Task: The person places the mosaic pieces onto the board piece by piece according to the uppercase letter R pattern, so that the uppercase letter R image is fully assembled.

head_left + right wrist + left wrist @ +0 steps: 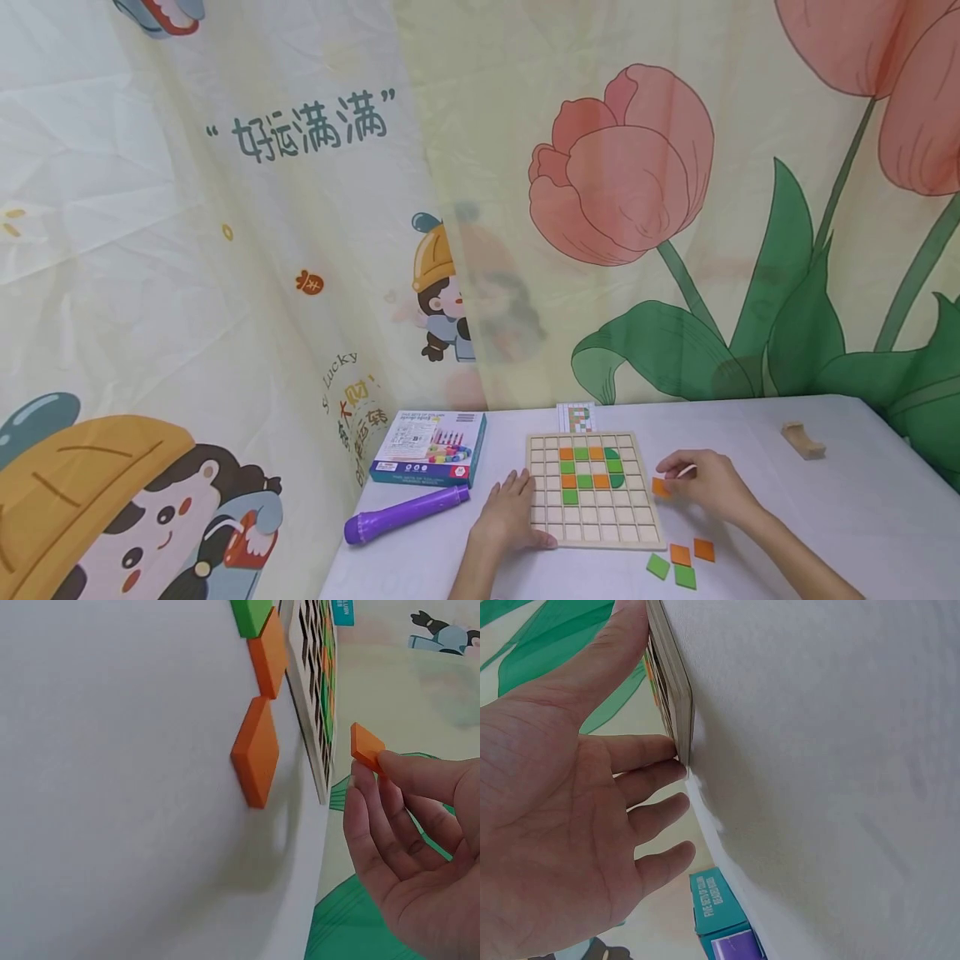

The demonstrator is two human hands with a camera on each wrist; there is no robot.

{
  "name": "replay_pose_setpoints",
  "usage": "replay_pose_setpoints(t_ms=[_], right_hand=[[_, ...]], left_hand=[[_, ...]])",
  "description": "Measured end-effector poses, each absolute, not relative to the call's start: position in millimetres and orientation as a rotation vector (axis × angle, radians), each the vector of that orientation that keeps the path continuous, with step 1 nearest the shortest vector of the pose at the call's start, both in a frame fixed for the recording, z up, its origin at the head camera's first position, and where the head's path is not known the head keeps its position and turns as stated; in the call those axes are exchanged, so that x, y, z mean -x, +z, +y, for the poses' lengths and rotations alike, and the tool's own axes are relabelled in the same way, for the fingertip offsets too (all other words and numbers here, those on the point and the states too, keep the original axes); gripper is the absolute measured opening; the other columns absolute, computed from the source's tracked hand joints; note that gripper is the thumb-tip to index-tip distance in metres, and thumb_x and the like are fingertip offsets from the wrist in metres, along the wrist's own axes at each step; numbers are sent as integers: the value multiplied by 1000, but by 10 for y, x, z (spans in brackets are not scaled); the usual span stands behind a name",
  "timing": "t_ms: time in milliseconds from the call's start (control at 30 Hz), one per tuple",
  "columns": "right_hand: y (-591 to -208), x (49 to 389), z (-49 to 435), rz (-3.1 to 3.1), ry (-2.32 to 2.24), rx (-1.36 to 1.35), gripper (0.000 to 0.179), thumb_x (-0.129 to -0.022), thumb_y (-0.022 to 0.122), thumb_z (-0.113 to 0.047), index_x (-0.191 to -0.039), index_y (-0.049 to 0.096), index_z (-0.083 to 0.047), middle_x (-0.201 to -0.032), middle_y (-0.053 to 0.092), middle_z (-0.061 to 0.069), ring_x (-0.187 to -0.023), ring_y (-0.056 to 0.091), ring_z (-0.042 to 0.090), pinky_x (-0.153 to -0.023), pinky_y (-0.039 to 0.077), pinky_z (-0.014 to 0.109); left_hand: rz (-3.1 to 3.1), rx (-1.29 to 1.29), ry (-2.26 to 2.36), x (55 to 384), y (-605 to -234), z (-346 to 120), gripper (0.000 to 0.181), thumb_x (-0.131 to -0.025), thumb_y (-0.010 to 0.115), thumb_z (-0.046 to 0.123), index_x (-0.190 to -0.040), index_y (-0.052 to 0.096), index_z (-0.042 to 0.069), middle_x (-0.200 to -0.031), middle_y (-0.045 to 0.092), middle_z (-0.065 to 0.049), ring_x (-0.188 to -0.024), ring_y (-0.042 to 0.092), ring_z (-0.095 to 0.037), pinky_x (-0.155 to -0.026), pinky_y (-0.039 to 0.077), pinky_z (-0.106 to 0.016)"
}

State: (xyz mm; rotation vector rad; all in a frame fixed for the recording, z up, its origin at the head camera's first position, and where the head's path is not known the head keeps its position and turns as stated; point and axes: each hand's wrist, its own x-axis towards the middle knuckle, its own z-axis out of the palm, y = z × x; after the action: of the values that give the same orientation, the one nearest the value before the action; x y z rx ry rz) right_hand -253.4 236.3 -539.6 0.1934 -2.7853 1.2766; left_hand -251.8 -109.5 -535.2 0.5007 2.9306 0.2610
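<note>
Right hand (708, 485) holds an orange tile (661, 487) beside the board (600, 535)

The right hand pinches this orange tile with thumb and fingers, just to the right of the board. The left hand (508, 514) has its fingers spread and touches the board's left edge. Four loose tiles (680, 555), two orange and two green, lie near the board's near right corner. A box (408, 477) is left of the board.

A flat printed box (429, 448) lies near the table's (862, 500) far left corner, a purple tube (407, 515) just beside it by the left edge. A notched wooden block (806, 449) sits towards the far right corner; tulip-printed cloth (622, 183) hangs beyond.
</note>
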Motion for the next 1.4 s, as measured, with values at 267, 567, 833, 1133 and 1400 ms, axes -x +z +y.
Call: replay_pose_setpoints(t_ms=[267, 567, 833, 1133, 1400], right_hand=[[-5347, 2603, 2156, -2756, 1303, -229, 15, -84, 84, -4, -97, 78, -9, -83, 68, -4, -78, 62, 16, -65, 55, 23], [-5365, 2685, 1954, -2766, 1354, -238, 16, -85, 83, -2, -99, 78, -8, -83, 68, -3, -78, 62, 16, -66, 55, 24], [-5393, 2726, 1778, -2739, 1376, -299, 16, -84, 83, 1, -96, 77, -6, -82, 67, -4, -76, 61, 15, -64, 55, 24], [-5480, 2770, 1593, -2714, 1412, -369, 15, -82, 84, 2, -91, 78, -10, -79, 66, -6, -72, 61, 14, -64, 55, 23], [-5581, 2797, 1418, -2732, 1440, -410, 17, -80, 85, 1, -90, 77, -11, -79, 65, -5, -72, 60, 15, -61, 53, 24]], left_hand=[[2933, -508, 257, 2521, -5356, -1097, 107, -73, 90, 57, -154, 48, 2, -163, 44, -14, -153, 36, -33, -124, 32, -54], [2938, -516, 237, 2517, -5351, -1090, 107, -73, 90, 57, -154, 48, 2, -162, 44, -14, -153, 36, -33, -124, 32, -54], [2943, -508, 239, 2526, -5355, -1090, 107, -72, 90, 57, -154, 48, 2, -162, 45, -14, -152, 37, -33, -124, 33, -53], [2938, -500, 242, 2510, -5374, -1100, 107, -71, 90, 57, -154, 49, 2, -162, 45, -14, -152, 37, -33, -124, 33, -52], [2943, -511, 227, 2514, -5360, -1096, 107, -73, 89, 58, -154, 48, 2, -162, 45, -14, -152, 37, -33, -124, 33, -52]])
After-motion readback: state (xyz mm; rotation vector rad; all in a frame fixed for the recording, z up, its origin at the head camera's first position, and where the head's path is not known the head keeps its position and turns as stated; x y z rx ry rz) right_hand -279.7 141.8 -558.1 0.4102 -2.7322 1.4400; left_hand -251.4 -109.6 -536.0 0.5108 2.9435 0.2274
